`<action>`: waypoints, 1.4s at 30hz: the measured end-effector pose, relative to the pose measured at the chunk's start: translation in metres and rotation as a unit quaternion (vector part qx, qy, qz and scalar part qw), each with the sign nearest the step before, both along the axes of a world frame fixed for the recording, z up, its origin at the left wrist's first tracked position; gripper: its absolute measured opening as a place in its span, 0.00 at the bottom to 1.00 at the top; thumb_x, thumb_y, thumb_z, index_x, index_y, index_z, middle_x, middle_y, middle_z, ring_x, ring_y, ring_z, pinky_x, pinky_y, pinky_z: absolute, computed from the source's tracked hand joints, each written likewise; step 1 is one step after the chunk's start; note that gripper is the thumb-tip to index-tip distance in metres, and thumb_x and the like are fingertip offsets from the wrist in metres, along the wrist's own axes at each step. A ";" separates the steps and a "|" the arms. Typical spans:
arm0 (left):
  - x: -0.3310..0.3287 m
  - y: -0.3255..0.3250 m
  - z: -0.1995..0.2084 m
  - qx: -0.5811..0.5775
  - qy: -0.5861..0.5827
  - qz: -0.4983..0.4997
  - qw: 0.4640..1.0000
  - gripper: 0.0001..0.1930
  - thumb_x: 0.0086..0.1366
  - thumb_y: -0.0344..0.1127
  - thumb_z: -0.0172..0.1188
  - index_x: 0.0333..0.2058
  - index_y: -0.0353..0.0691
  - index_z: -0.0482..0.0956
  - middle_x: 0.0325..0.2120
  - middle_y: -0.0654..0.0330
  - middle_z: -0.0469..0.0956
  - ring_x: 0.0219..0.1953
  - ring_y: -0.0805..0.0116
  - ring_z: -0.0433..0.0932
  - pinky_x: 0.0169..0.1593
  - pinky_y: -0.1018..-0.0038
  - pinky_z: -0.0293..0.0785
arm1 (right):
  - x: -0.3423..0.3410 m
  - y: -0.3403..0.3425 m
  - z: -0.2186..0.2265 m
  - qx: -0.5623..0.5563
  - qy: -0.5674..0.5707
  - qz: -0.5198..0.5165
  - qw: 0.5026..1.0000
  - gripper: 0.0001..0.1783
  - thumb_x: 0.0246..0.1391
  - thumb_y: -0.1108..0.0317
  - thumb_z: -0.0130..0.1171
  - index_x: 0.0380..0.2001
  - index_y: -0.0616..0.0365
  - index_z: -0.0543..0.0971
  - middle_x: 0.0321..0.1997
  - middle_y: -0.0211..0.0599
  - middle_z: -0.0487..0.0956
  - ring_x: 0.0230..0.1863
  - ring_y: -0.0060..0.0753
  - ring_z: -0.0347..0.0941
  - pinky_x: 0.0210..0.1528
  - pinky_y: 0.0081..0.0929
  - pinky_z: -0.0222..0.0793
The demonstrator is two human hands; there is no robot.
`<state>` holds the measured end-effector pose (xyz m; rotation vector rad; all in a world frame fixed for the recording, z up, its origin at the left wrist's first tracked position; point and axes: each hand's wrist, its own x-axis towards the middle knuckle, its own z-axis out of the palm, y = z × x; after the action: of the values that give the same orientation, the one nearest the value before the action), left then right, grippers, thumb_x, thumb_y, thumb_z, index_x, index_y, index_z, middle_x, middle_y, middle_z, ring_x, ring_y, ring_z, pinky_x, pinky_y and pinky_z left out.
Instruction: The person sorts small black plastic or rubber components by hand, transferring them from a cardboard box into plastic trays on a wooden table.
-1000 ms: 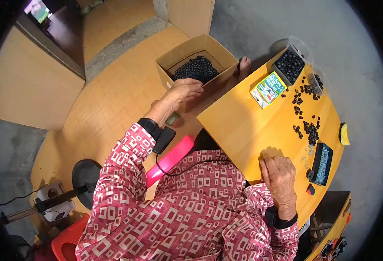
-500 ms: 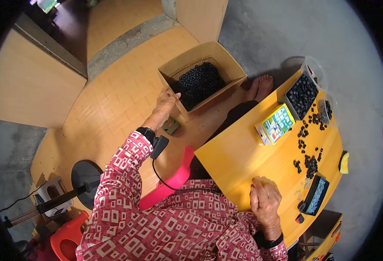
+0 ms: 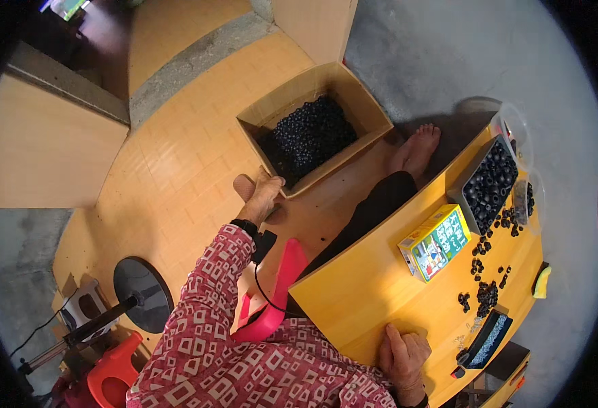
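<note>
My left hand (image 3: 263, 194) grips the near corner of an open cardboard box (image 3: 261, 112) with its fingers at the rim. A heap of small black round pieces (image 3: 312, 132) covers much of the box's bottom. The box is in front of me, beside the table. On the yellow wooden table (image 3: 353, 292) rests my right hand (image 3: 404, 357), near the edge closest to me. Its fingers are loosely bent and somewhat apart, with nothing visible in them.
A grey tray of black pieces (image 3: 492, 183), a yellow-green carton (image 3: 436, 245), clear tubs (image 3: 516, 132), loose black pieces (image 3: 488, 296) and a black container (image 3: 489, 340) stand on the table. A pink chair (image 3: 288, 272), a bare foot (image 3: 421, 146) and a brown slipper-like thing (image 3: 244, 187) are below.
The view has shifted, so the table sits lower in it and more of the dark-trousered leg shows. My left hand stays at the box corner; my right hand remains on the table.
</note>
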<state>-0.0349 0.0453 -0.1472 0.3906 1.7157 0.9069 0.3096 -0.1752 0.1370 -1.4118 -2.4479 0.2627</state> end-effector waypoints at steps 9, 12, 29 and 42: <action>0.002 -0.021 -0.018 0.084 -0.032 0.027 0.996 0.25 0.57 0.25 0.56 0.53 0.35 0.60 0.29 0.55 0.72 0.28 0.63 0.77 0.22 0.69 0.75 | 0.000 -0.002 0.003 -0.024 0.013 -0.014 1.000 0.20 0.42 0.82 0.63 0.44 0.62 0.79 0.16 0.33 0.63 0.15 0.37 0.61 0.19 0.35 0.54; 0.000 -0.031 -0.029 0.129 -0.058 0.050 0.989 0.22 0.57 0.22 0.53 0.51 0.36 0.61 0.27 0.57 0.72 0.24 0.66 0.75 0.22 0.73 0.74 | 0.000 -0.002 0.002 -0.026 0.025 -0.008 0.999 0.20 0.42 0.83 0.63 0.43 0.63 0.79 0.16 0.33 0.62 0.15 0.37 0.60 0.19 0.34 0.53; -0.002 -0.037 -0.037 0.148 -0.033 -0.014 0.988 0.38 0.57 0.23 0.52 0.66 0.45 0.51 0.35 0.53 0.75 0.30 0.64 0.76 0.26 0.70 0.74 | 0.005 -0.004 -0.003 -0.019 0.029 0.001 0.999 0.19 0.45 0.73 0.64 0.44 0.59 0.81 0.16 0.31 0.62 0.16 0.34 0.62 0.19 0.34 0.57; 0.024 -0.041 0.033 0.001 -0.044 -0.059 0.997 0.38 0.59 0.26 0.56 0.66 0.55 0.53 0.37 0.56 0.75 0.32 0.63 0.77 0.31 0.65 0.80 | 0.004 0.000 0.003 -0.031 0.015 -0.007 0.999 0.19 0.47 0.73 0.64 0.45 0.60 0.80 0.16 0.30 0.65 0.16 0.33 0.62 0.19 0.32 0.59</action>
<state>-0.0114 0.0046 -0.1143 0.4431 1.5951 0.8283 0.3140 -0.1749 0.1403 -1.4394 -2.4251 0.3577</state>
